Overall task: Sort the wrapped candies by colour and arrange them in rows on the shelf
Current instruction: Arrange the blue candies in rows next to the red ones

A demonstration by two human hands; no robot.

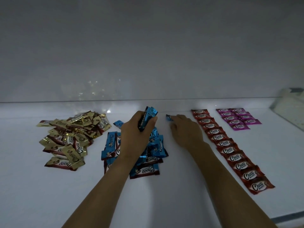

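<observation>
1. The single blue candy (169,117) lay at the far tips of the right hand (185,130), low on the shelf (164,203) near its back edge; it sat left of the far end of the red row (230,145), apart from it and roughly level with that row's first candy.
2. Its long axis was hard to read, since the fingers covered most of it; the red candies lay crosswise, one after another from far to near, so I judged the blue one should lie the same way.
3. The right hand was much the nearer to it; its fingers were curled down and pinched the candy at one end, palm toward the shelf.
4. The left hand (136,132) hung above the blue pile (144,171), fingers and thumb wrapped round a bunch of blue candies (150,116) that stuck up past the knuckles; this bunch lay just left of the right hand, so the next candy probably needed only a short pass rightward.
5. The gold pile (72,137) lay loose at the left; the purple rows (236,118) lay right of the red row.
</observation>
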